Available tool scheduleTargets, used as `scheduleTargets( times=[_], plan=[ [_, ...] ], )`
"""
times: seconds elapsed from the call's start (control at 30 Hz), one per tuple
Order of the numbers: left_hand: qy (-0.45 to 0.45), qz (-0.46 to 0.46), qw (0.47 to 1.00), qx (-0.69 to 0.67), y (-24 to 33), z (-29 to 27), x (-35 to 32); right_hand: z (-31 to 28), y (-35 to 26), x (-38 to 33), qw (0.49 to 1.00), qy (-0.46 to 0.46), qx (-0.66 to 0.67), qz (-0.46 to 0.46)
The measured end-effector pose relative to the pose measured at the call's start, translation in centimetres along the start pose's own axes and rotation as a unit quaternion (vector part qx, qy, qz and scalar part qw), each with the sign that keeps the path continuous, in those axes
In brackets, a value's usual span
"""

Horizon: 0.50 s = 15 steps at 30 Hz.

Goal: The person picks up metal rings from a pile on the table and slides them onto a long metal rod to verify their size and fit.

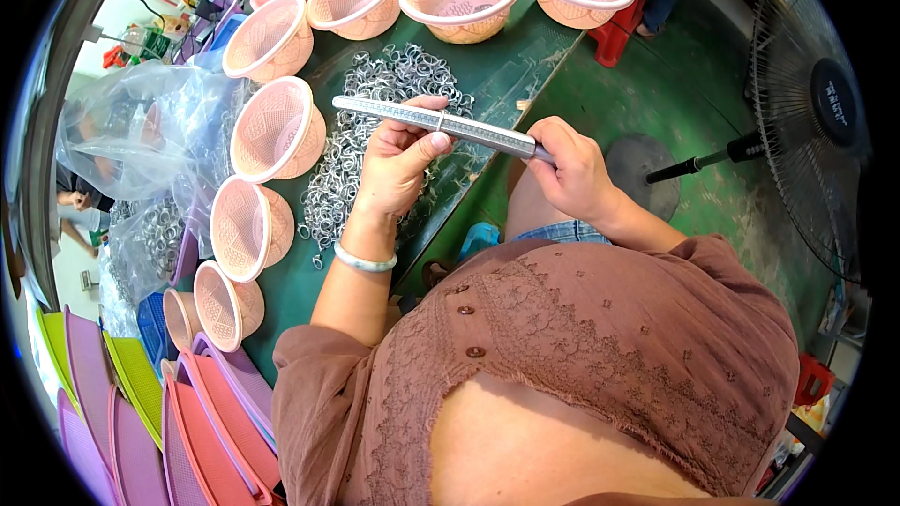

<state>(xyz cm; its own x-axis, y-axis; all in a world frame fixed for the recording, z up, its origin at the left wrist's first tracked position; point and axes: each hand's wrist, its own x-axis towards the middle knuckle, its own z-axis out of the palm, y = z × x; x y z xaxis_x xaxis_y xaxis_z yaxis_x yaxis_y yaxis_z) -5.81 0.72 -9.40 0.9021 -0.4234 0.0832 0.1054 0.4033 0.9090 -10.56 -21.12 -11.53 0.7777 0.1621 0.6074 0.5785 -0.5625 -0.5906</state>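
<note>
My right hand point(577, 173) is closed round the thick end of a silver ring mandrel point(492, 135) with marks along its length. The mandrel lies nearly level, its tapered tip pointing left over the table. A thin silver ring point(441, 120) sits around it near the middle. My left hand point(401, 157) pinches at that ring, thumb in front and fingers partly hidden behind the mandrel. Beneath and beyond my hands a heap of loose silver rings point(403, 75) spreads over the green table point(506, 70).
Several pink plastic baskets point(275, 131) curve round the heap's left and far sides. Clear plastic bags point(141, 122) lie beyond them. Colourful stacked trays point(141, 431) stand at lower left. A black fan point(830, 103) stands at right. Another person sits near a red stool point(623, 14).
</note>
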Motion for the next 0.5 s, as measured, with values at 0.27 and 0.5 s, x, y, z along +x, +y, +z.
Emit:
scheduleTargets(
  times=[0.27, 0.5],
  plan=[
    [-0.026, 0.007, 1.0, 0.014, 0.32, -0.22, 0.1, -0.14, -0.17, -0.01, 1.0, -0.002, 0.015, 0.004],
    [-0.016, 0.013, 0.999, 0.041, 0.66, -0.28, 0.23, -0.19, -0.18, 0.1, 0.998, -0.026, 0.061, 0.007]
  ],
)
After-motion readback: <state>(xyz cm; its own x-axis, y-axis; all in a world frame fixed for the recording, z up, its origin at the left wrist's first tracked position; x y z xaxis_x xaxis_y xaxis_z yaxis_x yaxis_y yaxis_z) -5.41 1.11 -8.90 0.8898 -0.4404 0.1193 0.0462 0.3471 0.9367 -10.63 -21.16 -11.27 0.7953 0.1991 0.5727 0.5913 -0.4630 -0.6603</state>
